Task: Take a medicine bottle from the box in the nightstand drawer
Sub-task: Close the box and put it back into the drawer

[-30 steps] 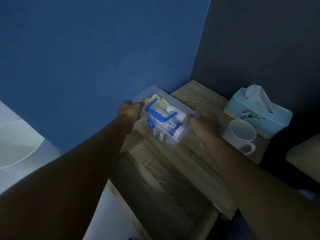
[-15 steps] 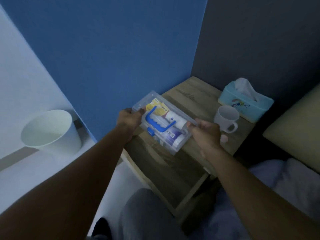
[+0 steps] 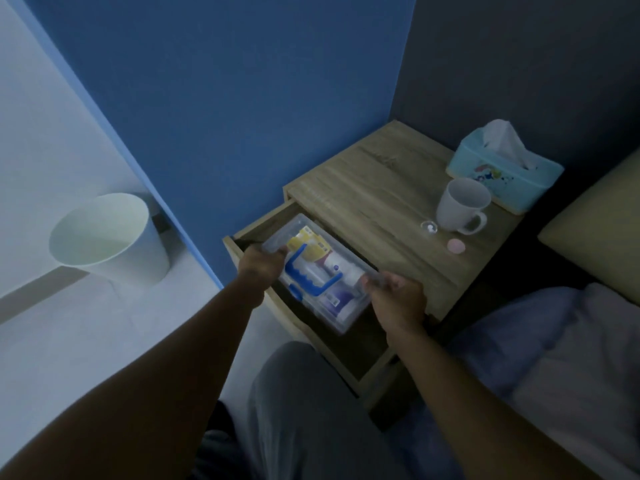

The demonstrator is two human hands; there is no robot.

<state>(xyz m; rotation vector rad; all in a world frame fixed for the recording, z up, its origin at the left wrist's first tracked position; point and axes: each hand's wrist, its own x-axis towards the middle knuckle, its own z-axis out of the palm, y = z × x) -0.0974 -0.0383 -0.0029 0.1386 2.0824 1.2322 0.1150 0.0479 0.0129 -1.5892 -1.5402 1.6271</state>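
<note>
The person sits by the nightstand (image 3: 374, 202), whose top drawer (image 3: 311, 337) stands pulled out toward their knee. Both hands grip the clear plastic box (image 3: 322, 275), which sits over the open drawer: the left hand (image 3: 261, 268) is closed on the box's far-left end, the right hand (image 3: 394, 299) is closed on its near-right end. Whether the box rests on the drawer floor or hangs just above it, I cannot tell. Its lid is still shut, with a blue handle (image 3: 308, 277) lying across the top. Through the plastic I can see a white medicine bottle (image 3: 341, 268) lying on its side toward the nightstand top, with a yellow packet (image 3: 306, 245) beside it at the left-hand end.

On the nightstand top, well apart from the box, stand a white mug (image 3: 462, 206) and a tissue box (image 3: 504, 173).

This looks like the early step: the box is in hand, no bottle taken yet. Next the box needs a steady resting place, one hand freed to lift the lid, then fingers reaching in for the bottle.
</note>
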